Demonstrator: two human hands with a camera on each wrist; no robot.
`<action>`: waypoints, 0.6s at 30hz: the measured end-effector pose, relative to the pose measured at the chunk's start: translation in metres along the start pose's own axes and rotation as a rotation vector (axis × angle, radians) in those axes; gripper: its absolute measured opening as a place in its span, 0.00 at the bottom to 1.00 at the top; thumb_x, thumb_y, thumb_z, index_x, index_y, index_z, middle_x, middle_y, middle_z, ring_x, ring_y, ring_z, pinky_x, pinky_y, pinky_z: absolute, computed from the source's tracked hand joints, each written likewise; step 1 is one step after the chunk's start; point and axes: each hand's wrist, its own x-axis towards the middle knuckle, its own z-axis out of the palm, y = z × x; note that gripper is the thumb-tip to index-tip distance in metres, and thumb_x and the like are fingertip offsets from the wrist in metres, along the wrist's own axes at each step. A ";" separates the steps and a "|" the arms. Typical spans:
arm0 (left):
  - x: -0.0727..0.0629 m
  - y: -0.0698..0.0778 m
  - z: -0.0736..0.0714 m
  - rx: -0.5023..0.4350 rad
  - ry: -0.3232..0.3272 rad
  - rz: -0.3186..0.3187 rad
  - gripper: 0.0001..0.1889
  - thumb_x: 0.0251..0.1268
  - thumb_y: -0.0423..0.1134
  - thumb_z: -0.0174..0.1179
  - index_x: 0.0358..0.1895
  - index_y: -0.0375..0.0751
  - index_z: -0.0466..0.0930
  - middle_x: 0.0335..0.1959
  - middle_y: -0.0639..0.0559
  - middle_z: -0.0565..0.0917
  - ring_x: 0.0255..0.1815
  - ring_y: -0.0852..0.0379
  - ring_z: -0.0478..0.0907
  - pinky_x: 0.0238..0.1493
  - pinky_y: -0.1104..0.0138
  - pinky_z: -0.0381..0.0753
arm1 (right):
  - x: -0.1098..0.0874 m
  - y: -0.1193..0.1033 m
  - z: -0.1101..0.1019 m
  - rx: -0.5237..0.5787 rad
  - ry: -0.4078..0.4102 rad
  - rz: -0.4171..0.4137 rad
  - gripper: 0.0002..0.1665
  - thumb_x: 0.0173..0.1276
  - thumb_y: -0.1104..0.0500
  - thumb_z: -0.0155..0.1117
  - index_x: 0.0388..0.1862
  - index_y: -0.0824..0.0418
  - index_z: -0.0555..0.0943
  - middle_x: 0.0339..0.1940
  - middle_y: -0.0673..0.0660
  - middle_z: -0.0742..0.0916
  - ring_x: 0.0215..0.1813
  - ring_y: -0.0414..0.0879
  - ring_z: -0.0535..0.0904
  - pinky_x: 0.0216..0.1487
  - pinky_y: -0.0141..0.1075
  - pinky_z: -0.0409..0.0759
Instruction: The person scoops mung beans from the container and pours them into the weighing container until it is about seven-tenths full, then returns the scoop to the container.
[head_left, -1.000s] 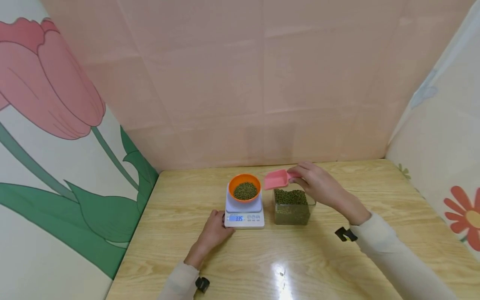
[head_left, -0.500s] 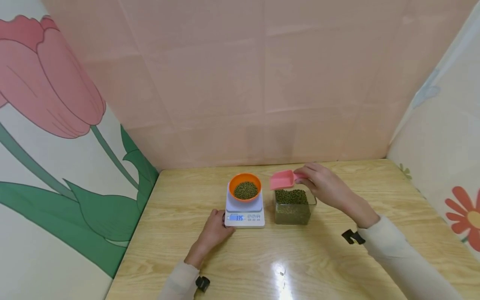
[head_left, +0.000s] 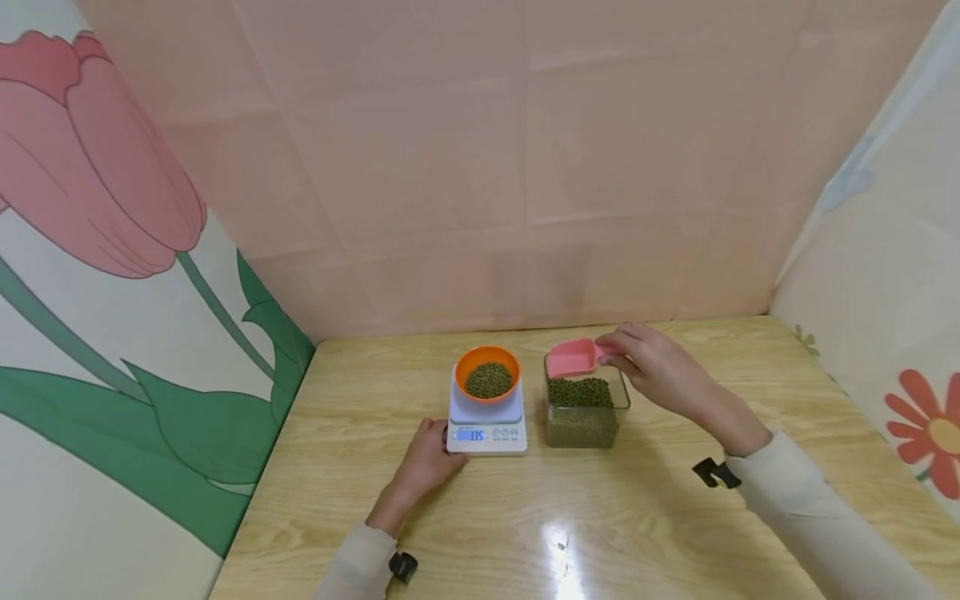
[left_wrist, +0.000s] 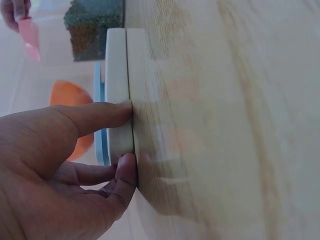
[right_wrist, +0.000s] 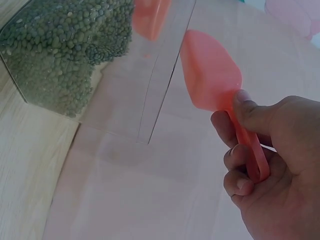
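My right hand grips a pink scoop by its handle, thumb along the top and fingers curled under. The scoop looks empty and is held over the back of a clear box of green beans, likely mung beans. My left hand holds the front left corner of a white kitchen scale, thumb on its front edge and fingers on its side. An orange bowl with green beans in it stands on the scale, whose display reads 335.
The wooden table backs onto a pink-covered wall. A panel with a painted tulip stands at the left and one with a red flower at the right. The box sits just right of the scale.
The right hand has moved the scoop to the right, from between the bowl and the box to over the box. The left hand, scale and reading have stayed the same.
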 end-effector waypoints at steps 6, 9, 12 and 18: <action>0.001 -0.004 0.000 0.000 -0.005 0.006 0.25 0.60 0.33 0.76 0.61 0.31 0.83 0.47 0.44 0.79 0.46 0.53 0.67 0.46 0.65 0.74 | -0.001 0.002 -0.003 -0.012 0.004 -0.015 0.15 0.62 0.70 0.78 0.48 0.69 0.87 0.41 0.60 0.90 0.42 0.52 0.87 0.44 0.48 0.87; 0.001 -0.004 0.000 -0.008 -0.006 0.010 0.24 0.61 0.32 0.76 0.61 0.32 0.84 0.47 0.44 0.79 0.46 0.53 0.67 0.45 0.65 0.74 | -0.003 0.003 -0.004 -0.017 0.006 -0.021 0.15 0.62 0.69 0.78 0.47 0.69 0.87 0.40 0.59 0.89 0.41 0.50 0.86 0.43 0.47 0.87; 0.000 -0.003 0.000 -0.015 -0.007 0.012 0.24 0.60 0.32 0.76 0.61 0.31 0.84 0.47 0.43 0.79 0.46 0.53 0.67 0.45 0.66 0.74 | -0.005 0.004 -0.005 -0.026 0.006 -0.023 0.15 0.62 0.69 0.78 0.47 0.69 0.87 0.40 0.59 0.89 0.41 0.50 0.85 0.43 0.47 0.87; 0.000 -0.002 0.000 -0.005 -0.002 0.017 0.24 0.60 0.32 0.75 0.61 0.32 0.84 0.46 0.44 0.79 0.45 0.53 0.66 0.44 0.66 0.73 | -0.009 0.006 -0.005 -0.039 0.011 -0.019 0.16 0.60 0.70 0.80 0.47 0.68 0.87 0.40 0.59 0.89 0.41 0.51 0.85 0.42 0.48 0.86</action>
